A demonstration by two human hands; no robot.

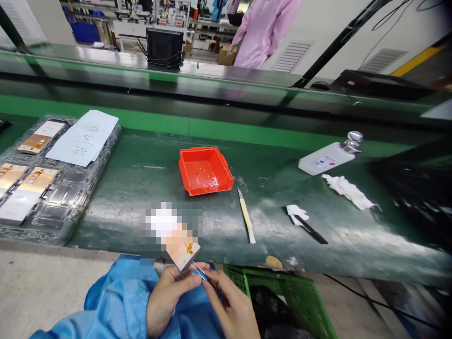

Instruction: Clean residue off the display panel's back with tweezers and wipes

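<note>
My left hand [168,296] is closed around the lower end of a flat rectangular panel [181,249] with an orange flex part; its upper half is blurred out. My right hand [231,308] pinches thin metal tweezers [198,270] whose tips touch the panel's lower edge. Both hands are low in the view, over my blue sleeves, just in front of the green bench edge.
On the bench are a red plastic bin [205,170], a pale-handled scraper [246,216], a black tool with a white wipe [306,225], a crumpled wipe [348,189] and a white dispenser bottle [328,157]. Clear trays of panels [70,188] lie left. A green crate [300,296] stands below. A person in pink [263,28] is beyond.
</note>
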